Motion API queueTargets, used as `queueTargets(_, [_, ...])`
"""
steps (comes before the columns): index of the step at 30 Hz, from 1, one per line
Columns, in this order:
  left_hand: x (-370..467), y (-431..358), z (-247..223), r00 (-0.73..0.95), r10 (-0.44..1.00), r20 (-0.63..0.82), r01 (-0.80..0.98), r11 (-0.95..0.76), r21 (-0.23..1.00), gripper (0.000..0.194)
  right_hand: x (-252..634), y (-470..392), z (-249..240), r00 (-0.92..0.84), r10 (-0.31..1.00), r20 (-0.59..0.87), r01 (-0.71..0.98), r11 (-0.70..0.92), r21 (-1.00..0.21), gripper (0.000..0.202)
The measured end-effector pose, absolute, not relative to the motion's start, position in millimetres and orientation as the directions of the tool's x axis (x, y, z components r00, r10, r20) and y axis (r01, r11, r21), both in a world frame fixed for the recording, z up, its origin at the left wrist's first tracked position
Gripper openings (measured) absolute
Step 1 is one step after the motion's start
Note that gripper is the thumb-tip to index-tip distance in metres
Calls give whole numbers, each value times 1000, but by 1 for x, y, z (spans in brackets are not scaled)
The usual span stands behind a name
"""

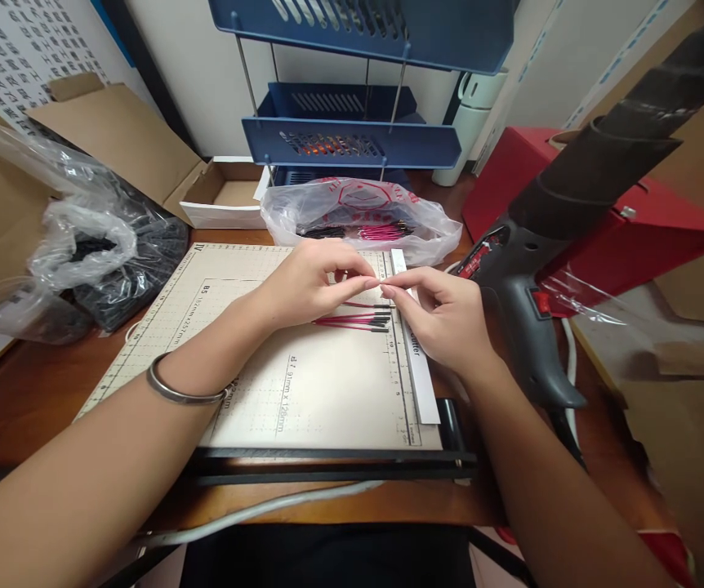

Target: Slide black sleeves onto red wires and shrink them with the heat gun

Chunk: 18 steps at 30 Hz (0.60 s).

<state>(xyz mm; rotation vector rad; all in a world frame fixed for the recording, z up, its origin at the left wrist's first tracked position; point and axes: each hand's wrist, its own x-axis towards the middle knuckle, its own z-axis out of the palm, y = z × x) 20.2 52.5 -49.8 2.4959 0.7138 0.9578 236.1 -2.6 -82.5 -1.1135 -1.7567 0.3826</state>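
From where I stand, it's hard to say what is between the fingertips: the left hand (315, 286) and the right hand (453, 322) meet thumb and forefinger, tips pinched closely together, and whatever thin thing they may hold is too small to make out. The remaining fingers curl in, and both forearms run off the near edge of the view. The left hand partly hides the wires (352, 323) lying just below the pinch, so their left ends are hard to follow. Writing on the white strip (419, 367) is partly covered too; I can read only "utter".

Under the hands is a cream cutting board (333, 400) with printed grids and rulers, resting on a brown wooden table (303, 502). A pale cable (278, 506) crosses nearer the body. Beyond the hands sits a clear bag (431, 237) with red print and more pink and black wires inside, then a blue rack (352, 143). Off past the right hand stand a black tool (527, 318) with a red switch and a red box (609, 220); past the left, a bag of dark pieces (131, 282).

The wires, pink and black, lie flat, their long axis running crosswise from left to right, dark tips pointing toward the white strip beside the right hand.
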Motion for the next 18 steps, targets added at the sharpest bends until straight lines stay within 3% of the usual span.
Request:
queueTargets(7, [22, 51, -50, 626, 558, 545, 296, -817, 495, 21, 235, -5, -80, -90, 824, 560, 514, 520, -683, 10])
queueTargets(18, [17, 56, -51, 618, 621, 482, 375, -772, 514, 23, 235, -4, -82, -74, 829, 554, 552, 497, -670, 11])
